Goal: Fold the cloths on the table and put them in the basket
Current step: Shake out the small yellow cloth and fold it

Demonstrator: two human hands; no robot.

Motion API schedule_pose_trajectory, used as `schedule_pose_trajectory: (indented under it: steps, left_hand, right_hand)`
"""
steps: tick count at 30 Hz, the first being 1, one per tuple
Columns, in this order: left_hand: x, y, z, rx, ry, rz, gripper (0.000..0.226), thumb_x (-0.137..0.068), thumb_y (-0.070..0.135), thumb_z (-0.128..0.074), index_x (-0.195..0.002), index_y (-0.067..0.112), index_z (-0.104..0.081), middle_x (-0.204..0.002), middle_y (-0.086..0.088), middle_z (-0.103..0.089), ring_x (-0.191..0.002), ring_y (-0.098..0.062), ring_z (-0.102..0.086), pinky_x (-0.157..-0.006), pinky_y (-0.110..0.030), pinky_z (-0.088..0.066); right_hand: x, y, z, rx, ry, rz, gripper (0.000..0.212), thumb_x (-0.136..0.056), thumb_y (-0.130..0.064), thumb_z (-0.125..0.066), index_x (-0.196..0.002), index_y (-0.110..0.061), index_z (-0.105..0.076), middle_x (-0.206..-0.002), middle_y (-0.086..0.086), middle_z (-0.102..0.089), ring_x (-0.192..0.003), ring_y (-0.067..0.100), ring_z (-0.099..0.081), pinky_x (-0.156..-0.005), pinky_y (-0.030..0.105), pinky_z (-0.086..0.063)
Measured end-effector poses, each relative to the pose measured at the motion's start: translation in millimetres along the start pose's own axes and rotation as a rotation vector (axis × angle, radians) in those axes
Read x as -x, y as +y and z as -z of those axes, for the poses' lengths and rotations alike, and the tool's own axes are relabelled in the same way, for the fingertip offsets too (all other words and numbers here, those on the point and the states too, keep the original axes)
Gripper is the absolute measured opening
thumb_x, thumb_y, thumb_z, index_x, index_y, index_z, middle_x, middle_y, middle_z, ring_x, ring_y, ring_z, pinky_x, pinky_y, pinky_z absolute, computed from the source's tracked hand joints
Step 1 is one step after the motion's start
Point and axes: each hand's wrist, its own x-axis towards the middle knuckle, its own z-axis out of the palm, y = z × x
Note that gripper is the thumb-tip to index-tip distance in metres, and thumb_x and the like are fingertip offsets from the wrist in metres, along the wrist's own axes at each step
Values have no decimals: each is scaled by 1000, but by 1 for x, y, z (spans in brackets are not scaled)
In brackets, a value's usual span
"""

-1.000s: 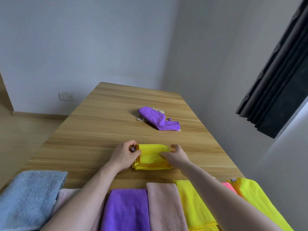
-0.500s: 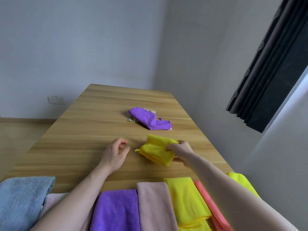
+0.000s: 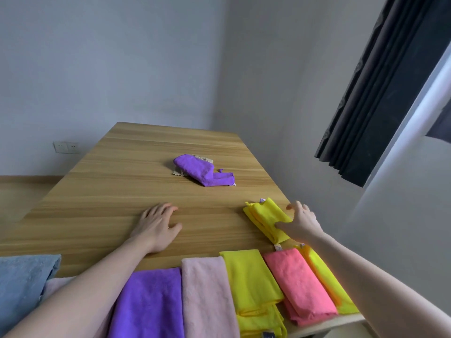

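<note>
A folded yellow cloth (image 3: pixel 264 215) sits low at the right edge of the wooden table (image 3: pixel 127 191). My right hand (image 3: pixel 301 224) holds it, thumb across its top and fingers on its far side. My left hand (image 3: pixel 157 223) lies flat on the bare wood to the left, holding nothing. Farther back, a crumpled purple cloth (image 3: pixel 202 172) lies over a beige cloth (image 3: pixel 177 171). No basket is in view.
Several cloths hang over the near table edge: blue (image 3: pixel 22 284), purple (image 3: pixel 151 303), pale pink (image 3: pixel 207 296), yellow (image 3: pixel 249 276), coral (image 3: pixel 297 281) and another yellow (image 3: pixel 328 284). A grey wall and a dark curtain (image 3: pixel 380 93) stand to the right.
My right hand has carried the folded yellow cloth from the table's middle to its right edge. My left hand let go of it and now lies flat on the wood.
</note>
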Motion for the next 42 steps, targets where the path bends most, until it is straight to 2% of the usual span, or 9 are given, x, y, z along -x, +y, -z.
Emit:
schedule_pose_trajectory:
  steps: [3,6,14,19,27,29,34,38,42]
  left_hand:
    - [-1,0,-1,-8,-4,1,75,-79,67,-27,-144,34,-43,-157,10,-37,-146,-13,-33,-120,-39,-24]
    - [-1,-1,-2,-10,-10,6,73,-80,67,-29,-144,35,-43,-157,10,-37,-147,-13,-32,-121,-39,-23]
    - [-1,-1,-2,-17,-7,15,62,-89,61,-41,-145,35,-42,-157,12,-36,-148,-12,-30,-122,-38,-21]
    - [-1,0,0,-3,-3,21,75,-78,68,-27,-144,36,-42,-157,13,-36,-147,-13,-31,-121,-37,-22]
    - [1,3,1,-10,-12,26,57,-93,57,-46,-145,36,-41,-158,13,-35,-148,-13,-29,-122,-36,-20]
    - [1,4,2,-6,-25,27,57,-92,57,-45,-145,37,-41,-158,13,-34,-148,-12,-29,-121,-36,-21]
    - [3,5,5,1,-44,26,65,-88,63,-37,-146,37,-40,-159,13,-33,-148,-11,-28,-122,-35,-20]
    - [4,7,8,1,-49,36,82,-75,70,-19,-148,37,-38,-160,14,-31,-149,-10,-25,-123,-35,-19]
    - [3,7,8,-12,-66,48,74,-81,69,-26,-148,37,-37,-160,14,-30,-149,-11,-26,-122,-34,-19]
  right_hand:
    - [4,1,-8,94,-76,218,69,-86,-53,-70,-147,-33,-45,-156,0,-38,-142,27,-36,-112,40,-37]
    - [4,-5,-15,128,-181,313,64,-91,-60,-62,-149,-40,-44,-163,-3,-30,-147,27,-30,-119,43,-30]
    - [-2,-10,-22,287,-146,230,58,-90,-34,-51,-148,-38,-46,-155,-5,-44,-141,25,-40,-111,42,-42]
    - [-2,-2,-16,294,-79,65,48,-89,-26,-48,-134,-36,-58,-135,1,-58,-129,27,-48,-102,41,-43]
    - [2,18,-9,344,-75,-22,36,-90,-46,-49,-119,-29,-64,-124,3,-61,-118,29,-54,-97,43,-46]
    - [5,12,-8,333,-55,-3,40,-88,-51,-51,-118,-29,-65,-128,2,-59,-122,28,-52,-100,44,-44]
    - [24,-24,-32,143,93,230,59,-87,-50,-58,-144,-35,-51,-156,-5,-40,-144,20,-35,-116,39,-31]
    - [27,-55,-57,28,7,337,59,-91,-45,-59,-148,-33,-47,-162,1,-33,-151,24,-24,-122,38,-25]
    - [23,-63,-80,-15,-76,303,60,-94,-47,-50,-151,-32,-42,-164,1,-30,-152,25,-21,-124,40,-21]
